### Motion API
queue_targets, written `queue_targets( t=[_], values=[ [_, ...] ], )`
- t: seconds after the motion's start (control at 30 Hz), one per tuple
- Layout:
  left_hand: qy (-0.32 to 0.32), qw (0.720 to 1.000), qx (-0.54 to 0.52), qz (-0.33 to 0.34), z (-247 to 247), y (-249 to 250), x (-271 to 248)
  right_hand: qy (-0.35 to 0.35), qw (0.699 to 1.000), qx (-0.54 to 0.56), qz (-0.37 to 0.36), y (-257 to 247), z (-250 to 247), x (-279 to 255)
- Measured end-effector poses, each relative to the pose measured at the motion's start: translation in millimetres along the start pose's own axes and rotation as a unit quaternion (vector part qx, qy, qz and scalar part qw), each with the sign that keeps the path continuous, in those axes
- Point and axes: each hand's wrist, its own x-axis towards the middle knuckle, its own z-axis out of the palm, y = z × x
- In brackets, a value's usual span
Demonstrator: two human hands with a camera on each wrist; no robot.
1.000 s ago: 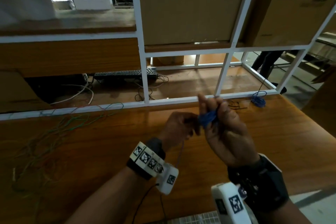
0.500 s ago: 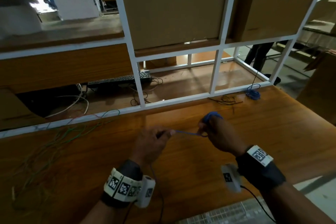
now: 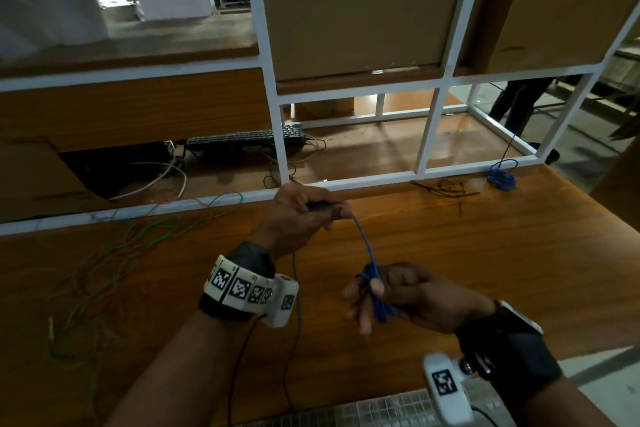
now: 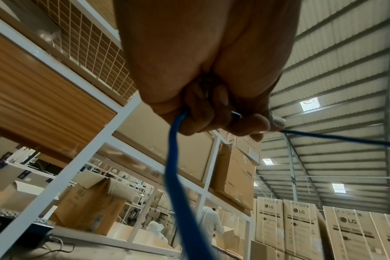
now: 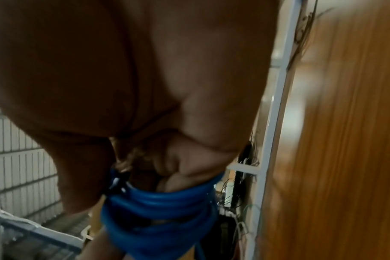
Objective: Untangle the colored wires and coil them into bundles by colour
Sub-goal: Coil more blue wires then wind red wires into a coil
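Right hand [image 5: 145,79] wrapped in blue wire coil [image 5: 160,207].

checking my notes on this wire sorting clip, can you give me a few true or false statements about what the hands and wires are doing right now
1. The right hand has blue wire coiled around its fingers. True.
2. The left hand is open and holds nothing. False: it grips the blue wire, which runs on to the right hand.
3. A blue bundle lies at the table's far right edge. True.
4. The green and red wires are coiled neatly. False: they sprawl loose on the left.
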Motion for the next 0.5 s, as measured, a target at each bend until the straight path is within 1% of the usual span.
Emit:
queue_targets(
  t=[0.07,0.1,0.17,0.27,0.3,0.33,0.4,0.43,0.47,0.5],
  values=[
    [0.002,0.999,-0.036,0.005,8,-3,1,-0.057,0.995,0.065,-0.04,-3,3,-5],
    [0.007,0.998,-0.066,-0.003,12,-6,-1,-0.067,0.99,0.097,-0.072,-6,4,-6],
    [0.016,0.99,-0.133,-0.031,24,-13,-8,-0.051,0.974,0.173,-0.134,-15,2,-6],
    [0.0,0.97,-0.233,-0.07,51,-15,-28,-0.012,0.933,0.293,-0.206,-29,-2,3],
    [-0.002,0.964,-0.251,-0.089,60,-15,-34,0.015,0.924,0.307,-0.225,-34,-1,8],
    [0.002,0.958,-0.259,-0.12,69,-14,-40,0.06,0.919,0.306,-0.242,-37,0,13],
    [0.014,0.952,-0.24,-0.191,84,-11,-49,0.193,0.901,0.27,-0.279,-40,3,24],
    [0.014,0.948,-0.231,-0.218,90,-11,-54,0.262,0.883,0.263,-0.288,-40,3,30],
    [0.007,0.943,-0.232,-0.236,95,-11,-60,0.314,0.867,0.244,-0.299,-40,2,35],
    [-0.004,0.943,-0.222,-0.248,97,-12,-67,0.363,0.858,0.183,-0.313,-38,-2,38]
  ],
)
